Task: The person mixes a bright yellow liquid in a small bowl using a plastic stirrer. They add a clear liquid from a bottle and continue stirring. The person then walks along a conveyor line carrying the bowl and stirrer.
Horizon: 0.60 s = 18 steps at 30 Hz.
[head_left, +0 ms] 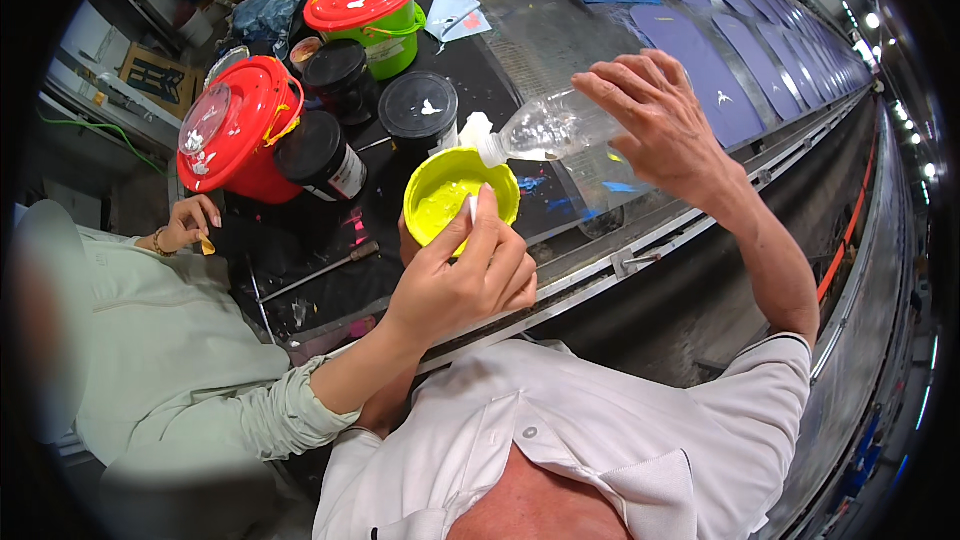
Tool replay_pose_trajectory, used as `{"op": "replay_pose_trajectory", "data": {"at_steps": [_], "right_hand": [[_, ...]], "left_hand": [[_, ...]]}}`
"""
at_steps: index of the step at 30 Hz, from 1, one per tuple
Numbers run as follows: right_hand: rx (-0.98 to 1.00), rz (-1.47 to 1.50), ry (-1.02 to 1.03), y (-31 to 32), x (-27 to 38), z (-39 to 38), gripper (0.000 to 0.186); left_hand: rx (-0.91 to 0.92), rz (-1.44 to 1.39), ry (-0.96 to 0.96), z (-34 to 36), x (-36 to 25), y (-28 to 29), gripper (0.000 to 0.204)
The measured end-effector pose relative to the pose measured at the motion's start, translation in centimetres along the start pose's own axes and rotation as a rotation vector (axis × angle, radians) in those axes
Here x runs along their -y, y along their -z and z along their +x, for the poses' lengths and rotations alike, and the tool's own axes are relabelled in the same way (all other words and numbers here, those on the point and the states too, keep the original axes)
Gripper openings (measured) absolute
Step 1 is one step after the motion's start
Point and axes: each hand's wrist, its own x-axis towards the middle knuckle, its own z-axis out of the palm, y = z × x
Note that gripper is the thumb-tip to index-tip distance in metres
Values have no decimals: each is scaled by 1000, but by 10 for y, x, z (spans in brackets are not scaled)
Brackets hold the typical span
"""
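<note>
- A co-worker's sleeve (190,360), pale green, fills the left; one of that person's hands (185,225) rests at the edge of the dark surface (500,60), pinching a small yellow scrap.
- A red bucket (235,125) with a paint-smeared lid lies tilted on the surface; just beside it stand three black-lidded jars (320,155); behind them is a green bucket (372,10) with a red lid.
- The yellow cup (460,195), wet yellow paint inside, is held above the near edge of the surface, right of the jars.
- The co-worker's other hand (465,275) reaches over the cup's near rim, fingers pinched on a white stick (473,208) that dips into the paint.
- The left hand (404,240) shows only as a sliver under the cup; I cannot tell its grip.
- The clear plastic bottle (545,127) is tipped, its white nozzle over the cup's far rim.
- The right hand (655,120) is clamped round the bottle's base.
- Purple sheets (700,60) line the long surface to the right.
</note>
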Motion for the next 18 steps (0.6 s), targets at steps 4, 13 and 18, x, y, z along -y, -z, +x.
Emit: {"op": "replay_pose_trajectory", "data": {"at_steps": [4, 13, 18], "right_hand": [[28, 203, -146, -8, 5, -13, 68], [28, 746, -422, -41, 17, -44, 71], [-49, 935, -590, -58, 25, -56, 73]], "left_hand": [[-143, -163, 31, 7, 17, -1, 31], [-446, -359, 100, -8, 90, 9, 6], [-437, -231, 32, -24, 93, 18, 10]]}}
